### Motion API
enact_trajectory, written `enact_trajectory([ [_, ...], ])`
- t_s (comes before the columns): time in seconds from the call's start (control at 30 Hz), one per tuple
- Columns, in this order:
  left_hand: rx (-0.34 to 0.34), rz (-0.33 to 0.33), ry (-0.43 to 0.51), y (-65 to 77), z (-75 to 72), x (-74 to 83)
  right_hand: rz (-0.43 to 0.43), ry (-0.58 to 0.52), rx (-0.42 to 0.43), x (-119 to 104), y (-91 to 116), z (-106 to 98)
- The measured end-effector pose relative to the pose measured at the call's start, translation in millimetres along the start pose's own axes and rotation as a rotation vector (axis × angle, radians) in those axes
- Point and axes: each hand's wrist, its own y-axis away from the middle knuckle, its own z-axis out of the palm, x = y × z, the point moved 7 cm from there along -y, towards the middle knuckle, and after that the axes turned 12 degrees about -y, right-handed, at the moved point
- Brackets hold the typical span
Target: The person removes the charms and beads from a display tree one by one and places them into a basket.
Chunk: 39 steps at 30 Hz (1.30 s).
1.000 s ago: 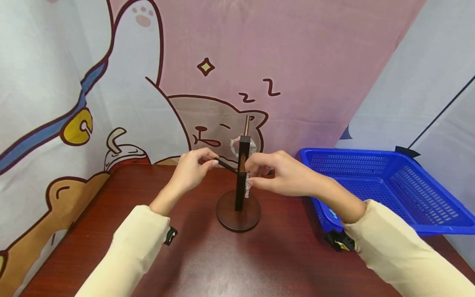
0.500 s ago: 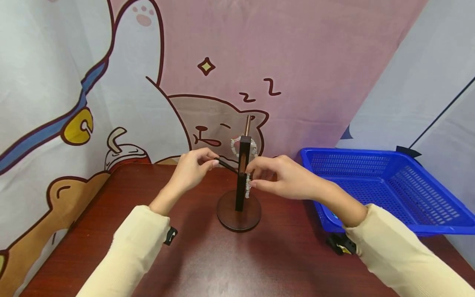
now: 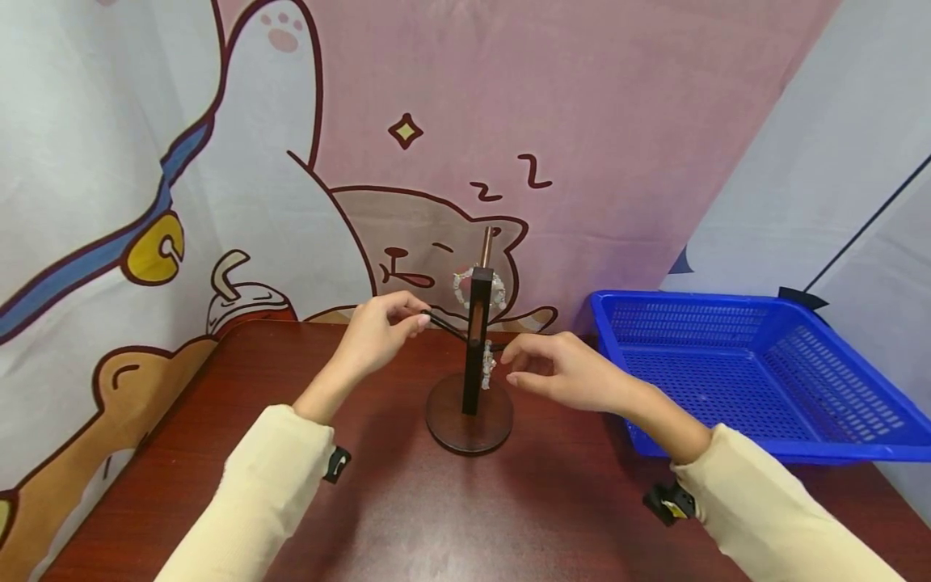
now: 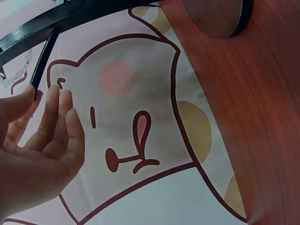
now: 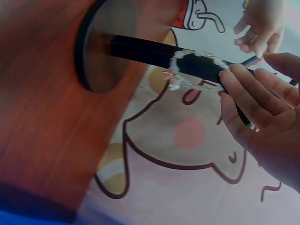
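A dark wooden display stand [image 3: 471,396] with a round base stands upright on the table. My left hand [image 3: 381,331] pinches the left end of its lower crossbar [image 3: 447,326] between thumb and fingers. On that bar's right side hangs a pale beaded bracelet [image 3: 488,368], its beads [image 5: 175,84] clear in the right wrist view. Just right of it is my right hand [image 3: 575,372], fingers loosely bent and holding nothing; in the head view a small gap separates them. Another beaded bracelet [image 3: 499,295] hangs higher, partly hidden behind the post, by the upper bar [image 3: 486,246].
A blue plastic basket [image 3: 727,404] sits on the right of the reddish-brown table [image 3: 407,517], close to my right forearm. Behind the table hangs a cartoon-printed cloth [image 3: 582,121].
My right hand has let go of the lower bracelet and drawn back to the right and slightly down. The bracelet stays on the bar. My left hand keeps its pinch.
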Motion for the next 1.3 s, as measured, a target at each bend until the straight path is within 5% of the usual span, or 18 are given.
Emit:
enact_trajectory([
  [0.77,-0.026,-0.034,0.019,-0.1,1.4,-1.9,0.094,-0.043,0.106,40.9,-0.6,28.7],
  [1.3,-0.011,-0.024,0.002,0.1,1.5,-1.4,0.085,-0.046,0.145,43.8,-8.4,38.1],
])
